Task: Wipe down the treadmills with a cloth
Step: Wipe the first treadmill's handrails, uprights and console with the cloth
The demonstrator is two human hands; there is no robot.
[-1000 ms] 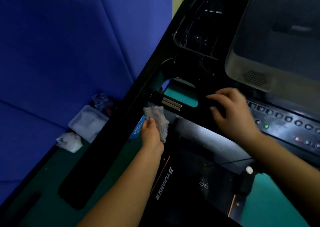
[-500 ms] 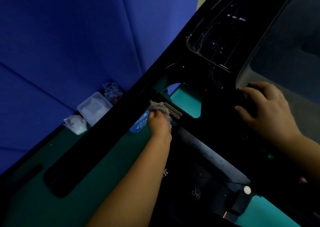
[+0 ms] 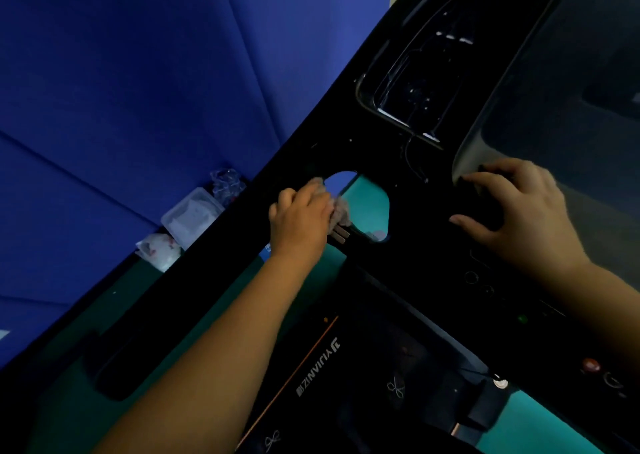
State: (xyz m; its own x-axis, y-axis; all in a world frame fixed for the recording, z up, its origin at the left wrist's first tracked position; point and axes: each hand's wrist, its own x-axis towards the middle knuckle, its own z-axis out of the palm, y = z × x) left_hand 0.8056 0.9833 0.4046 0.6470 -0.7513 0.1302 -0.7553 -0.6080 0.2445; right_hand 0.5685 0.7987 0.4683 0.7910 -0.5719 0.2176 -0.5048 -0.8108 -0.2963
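The cloth (image 3: 341, 209), gripped by the curled fingers of the left hand (image 3: 299, 219) on the treadmill (image 3: 398, 273) handle (image 3: 360, 236), should be pressed firmly along it (the right hand (image 3: 516, 211) is braced, fingers spread).

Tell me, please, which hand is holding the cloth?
The left hand grips the grey cloth; the right hand, on the treadmill console, has none.

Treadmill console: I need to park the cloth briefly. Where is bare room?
Bare black panel lies between the cutout and the right hand. Crowded: the tray holds cables, buttons sit below the right hand, left hand and cloth fill the cutout's edge.
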